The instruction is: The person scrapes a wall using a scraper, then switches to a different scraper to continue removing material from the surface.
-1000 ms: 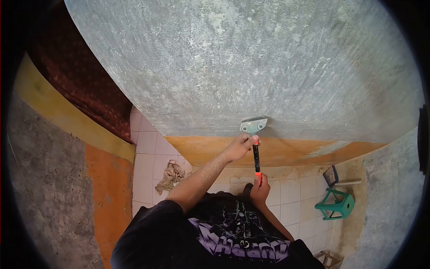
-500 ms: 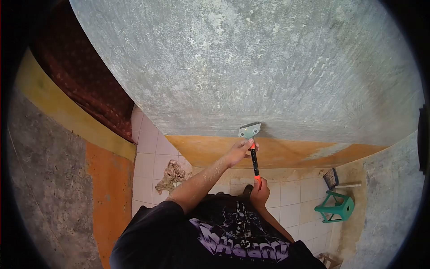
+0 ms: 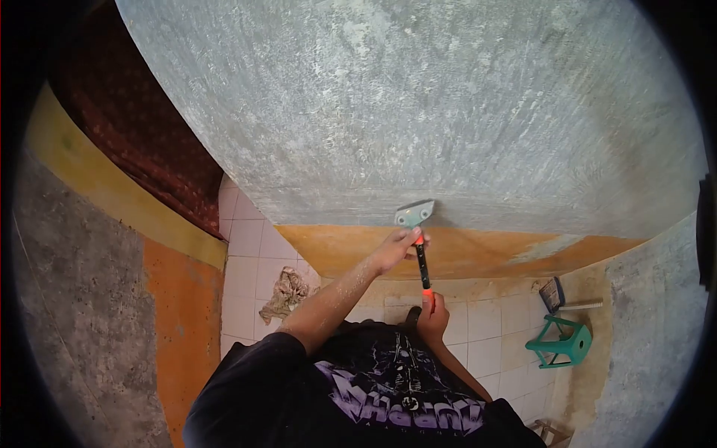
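Note:
A wall scraper (image 3: 424, 269) with a wide metal head and a black and orange handle is in both my hands. My left hand (image 3: 397, 249) is closed round the upper handle, just below the head. Lower down, my right hand (image 3: 432, 316) grips the orange end of the handle. The scraper's head lies against the grey, patchy wall (image 3: 418, 112), a little above the orange painted band (image 3: 358, 250). Pale dust specks cover my left forearm. Some fingers are hidden behind the handle.
On the tiled floor (image 3: 243, 280) a crumpled cloth (image 3: 285, 295) lies at the left. A green stool (image 3: 571, 345) and a dustpan (image 3: 553, 296) stand by the right wall. A dark red curtain (image 3: 142, 134) hangs at the left.
The scraper's head has moved slightly up the wall and a touch to the left, with both hands shifting along with it. The grip looks the same.

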`<control>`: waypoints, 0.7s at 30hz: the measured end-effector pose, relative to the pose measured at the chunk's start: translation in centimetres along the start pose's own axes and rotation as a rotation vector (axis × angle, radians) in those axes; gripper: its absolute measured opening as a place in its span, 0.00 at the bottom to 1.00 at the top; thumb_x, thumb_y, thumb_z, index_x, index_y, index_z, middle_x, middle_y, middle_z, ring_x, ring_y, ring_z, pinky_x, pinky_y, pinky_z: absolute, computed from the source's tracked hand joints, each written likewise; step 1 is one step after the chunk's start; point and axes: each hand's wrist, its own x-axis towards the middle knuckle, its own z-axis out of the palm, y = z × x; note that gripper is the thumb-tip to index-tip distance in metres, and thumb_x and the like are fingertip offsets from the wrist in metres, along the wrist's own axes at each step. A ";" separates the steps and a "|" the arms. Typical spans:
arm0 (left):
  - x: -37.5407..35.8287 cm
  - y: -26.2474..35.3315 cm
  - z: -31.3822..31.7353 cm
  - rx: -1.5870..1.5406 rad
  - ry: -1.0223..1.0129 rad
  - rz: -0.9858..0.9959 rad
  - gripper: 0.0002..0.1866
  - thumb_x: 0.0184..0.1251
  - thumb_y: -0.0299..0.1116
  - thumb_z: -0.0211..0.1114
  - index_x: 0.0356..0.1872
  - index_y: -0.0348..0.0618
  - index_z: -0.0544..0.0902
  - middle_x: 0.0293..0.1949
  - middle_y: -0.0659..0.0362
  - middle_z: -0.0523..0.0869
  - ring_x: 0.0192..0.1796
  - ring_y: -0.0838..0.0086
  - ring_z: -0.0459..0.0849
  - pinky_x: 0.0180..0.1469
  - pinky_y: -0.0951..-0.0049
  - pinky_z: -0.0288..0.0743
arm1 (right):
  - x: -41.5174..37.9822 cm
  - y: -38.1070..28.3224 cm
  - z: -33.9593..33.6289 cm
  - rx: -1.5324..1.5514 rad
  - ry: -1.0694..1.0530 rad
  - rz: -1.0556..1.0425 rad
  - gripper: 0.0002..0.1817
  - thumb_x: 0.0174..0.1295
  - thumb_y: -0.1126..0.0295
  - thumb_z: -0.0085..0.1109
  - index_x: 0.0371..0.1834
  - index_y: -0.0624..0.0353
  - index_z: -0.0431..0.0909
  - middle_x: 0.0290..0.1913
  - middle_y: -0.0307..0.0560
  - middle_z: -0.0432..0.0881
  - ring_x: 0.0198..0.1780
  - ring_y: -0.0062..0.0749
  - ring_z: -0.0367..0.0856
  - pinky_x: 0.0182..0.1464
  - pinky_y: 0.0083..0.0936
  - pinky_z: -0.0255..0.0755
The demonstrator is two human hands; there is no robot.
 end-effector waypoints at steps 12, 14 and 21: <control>4.0 2.1 4.7 0.467 -0.010 0.155 0.25 0.78 0.53 0.49 0.37 0.41 0.84 0.36 0.60 0.84 0.44 0.75 0.79 0.48 0.70 0.73 | 0.8 2.5 -1.2 0.610 -0.224 0.523 0.22 0.79 0.51 0.35 0.41 0.57 0.72 0.17 0.37 0.67 0.15 0.20 0.63 0.19 0.20 0.61; 5.5 -1.1 3.4 0.424 -0.028 0.153 0.25 0.78 0.52 0.50 0.38 0.39 0.84 0.36 0.60 0.84 0.44 0.74 0.79 0.48 0.70 0.73 | 0.5 3.7 -1.4 0.602 -0.214 0.513 0.22 0.78 0.50 0.35 0.41 0.57 0.71 0.17 0.36 0.67 0.15 0.19 0.63 0.19 0.19 0.60; 4.5 -0.4 4.1 0.561 0.052 0.068 0.25 0.76 0.52 0.54 0.46 0.37 0.85 0.41 0.56 0.85 0.47 0.73 0.80 0.52 0.68 0.73 | -0.1 1.9 -1.1 0.555 -0.193 0.580 0.21 0.78 0.50 0.37 0.41 0.57 0.71 0.18 0.35 0.66 0.16 0.18 0.63 0.19 0.20 0.60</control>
